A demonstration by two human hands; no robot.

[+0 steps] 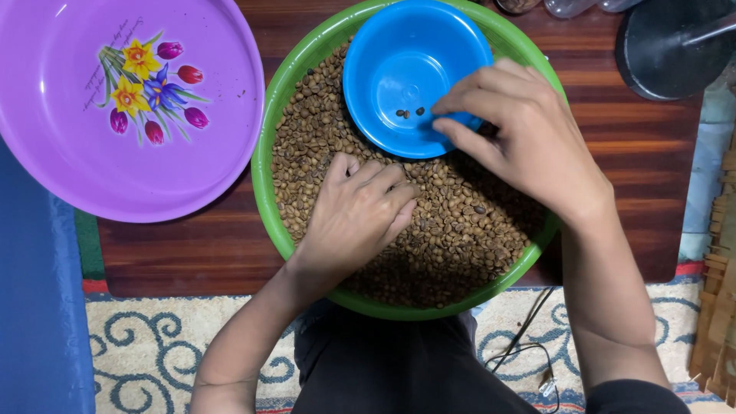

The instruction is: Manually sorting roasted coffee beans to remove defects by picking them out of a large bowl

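Observation:
A green basin (264, 165) full of brown coffee beans (460, 230) sits on a low wooden table. A small blue bowl (383, 54) rests on the beans at the basin's far side, with three dark beans (410, 113) on its bottom. My left hand (360, 211) lies palm down on the beans, fingers curled loosely into them. My right hand (521, 130) hovers over the blue bowl's near right rim, fingertips pinched together; whether a bean is between them I cannot tell.
A large purple basin (61, 138) with painted flowers sits at the table's left. A dark round object (667, 54) stands at the far right. The wooden table (636, 153) ends near my lap, above a patterned rug (153, 337) and a black cable (529, 337).

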